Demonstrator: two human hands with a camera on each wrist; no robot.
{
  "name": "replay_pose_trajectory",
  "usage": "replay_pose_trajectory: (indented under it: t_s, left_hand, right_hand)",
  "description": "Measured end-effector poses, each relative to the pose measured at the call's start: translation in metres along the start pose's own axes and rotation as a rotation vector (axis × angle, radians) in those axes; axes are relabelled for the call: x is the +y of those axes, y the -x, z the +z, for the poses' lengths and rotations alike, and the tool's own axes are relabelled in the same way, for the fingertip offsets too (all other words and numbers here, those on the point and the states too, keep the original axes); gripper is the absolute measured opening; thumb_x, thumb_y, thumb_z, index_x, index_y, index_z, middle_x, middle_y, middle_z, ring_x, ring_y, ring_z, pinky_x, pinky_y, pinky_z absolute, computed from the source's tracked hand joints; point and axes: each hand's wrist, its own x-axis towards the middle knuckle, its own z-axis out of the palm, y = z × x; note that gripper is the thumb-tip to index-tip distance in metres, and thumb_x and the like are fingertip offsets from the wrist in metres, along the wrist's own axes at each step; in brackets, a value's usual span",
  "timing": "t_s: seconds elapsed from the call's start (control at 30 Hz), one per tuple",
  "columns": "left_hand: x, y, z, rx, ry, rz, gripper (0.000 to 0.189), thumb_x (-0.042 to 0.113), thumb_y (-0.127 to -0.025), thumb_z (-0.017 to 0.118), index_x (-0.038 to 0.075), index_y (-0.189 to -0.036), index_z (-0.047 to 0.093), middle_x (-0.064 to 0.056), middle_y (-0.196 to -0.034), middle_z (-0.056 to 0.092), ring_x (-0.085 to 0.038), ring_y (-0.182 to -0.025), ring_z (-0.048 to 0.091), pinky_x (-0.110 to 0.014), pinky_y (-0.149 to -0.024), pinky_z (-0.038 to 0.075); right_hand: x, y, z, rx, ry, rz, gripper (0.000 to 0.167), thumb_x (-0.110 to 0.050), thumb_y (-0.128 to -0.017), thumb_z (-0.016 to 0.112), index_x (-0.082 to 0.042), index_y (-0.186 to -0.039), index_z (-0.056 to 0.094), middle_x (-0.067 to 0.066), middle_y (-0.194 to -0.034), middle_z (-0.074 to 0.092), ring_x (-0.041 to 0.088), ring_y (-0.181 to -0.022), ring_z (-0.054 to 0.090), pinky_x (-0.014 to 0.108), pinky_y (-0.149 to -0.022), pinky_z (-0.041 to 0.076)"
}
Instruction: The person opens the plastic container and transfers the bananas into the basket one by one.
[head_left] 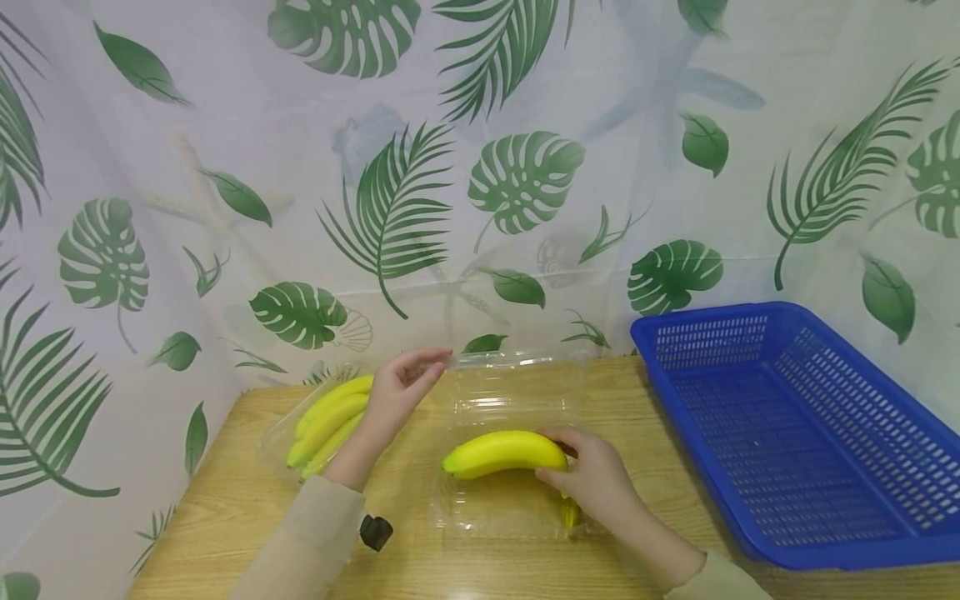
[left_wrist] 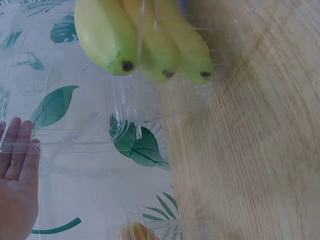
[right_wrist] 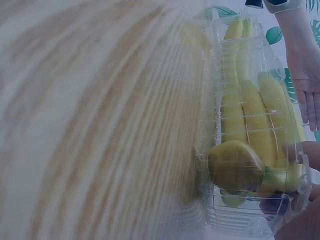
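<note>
My right hand [head_left: 596,479] holds a bunch of yellow bananas [head_left: 506,454] by one end, thumb and fingers on either side. The bunch lies across the base of an open clear plastic clamshell box [head_left: 517,521]. Green, dark-tipped ends of several bananas [left_wrist: 102,42] show in the left wrist view. My left hand [head_left: 397,396] is raised by the left edge of the upright clear lid [head_left: 517,375]. In the left wrist view its fingers are straight, near the lid's edge; contact cannot be made out. The right wrist view shows bananas [right_wrist: 260,120] through the clear plastic.
Left of the open box, another bunch of bananas [head_left: 330,421] lies in a clear box on the wooden table [head_left: 420,567]. A blue plastic basket [head_left: 757,433] stands at the right. A leaf-printed sheet [head_left: 517,250] hangs behind the table.
</note>
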Motion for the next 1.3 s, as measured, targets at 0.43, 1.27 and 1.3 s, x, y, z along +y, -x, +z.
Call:
replay_pose_trajectory:
  t_s: [0.43,1.27,1.3]
  left_hand:
    - [0.001,-0.001,-0.001,-0.005,-0.002,0.000,0.029,0.006,-0.107,0.061,-0.006,-0.133,0.067,-0.027,-0.137,0.068,0.011,-0.110,0.066,-0.014,-0.103,0.054]
    - [0.003,0.000,0.001,0.004,-0.035,0.000,0.029,0.007,-0.106,0.063,-0.004,-0.132,0.068,-0.023,-0.138,0.069,0.011,-0.110,0.064,-0.014,-0.102,0.055]
    - [0.003,0.000,0.001,0.005,-0.034,0.000,0.029,0.007,-0.106,0.063,-0.004,-0.132,0.069,-0.024,-0.138,0.069,0.011,-0.110,0.064,-0.013,-0.102,0.055]
  right_hand:
    - [-0.004,-0.004,-0.005,-0.022,-0.039,0.033,0.049,-0.006,-0.086,0.087,0.000,-0.132,0.071,0.019,-0.130,0.075,0.042,-0.124,0.069,0.050,-0.104,0.061]
    - [-0.016,-0.005,-0.015,-0.012,-0.035,0.020,0.045,-0.009,-0.089,0.085,-0.001,-0.132,0.072,0.017,-0.129,0.076,0.039,-0.124,0.070,0.052,-0.108,0.059]
    - [-0.017,-0.005,-0.015,-0.014,-0.035,0.018,0.045,-0.009,-0.089,0.085,-0.001,-0.132,0.072,0.017,-0.129,0.076,0.039,-0.123,0.071,0.051,-0.108,0.059]
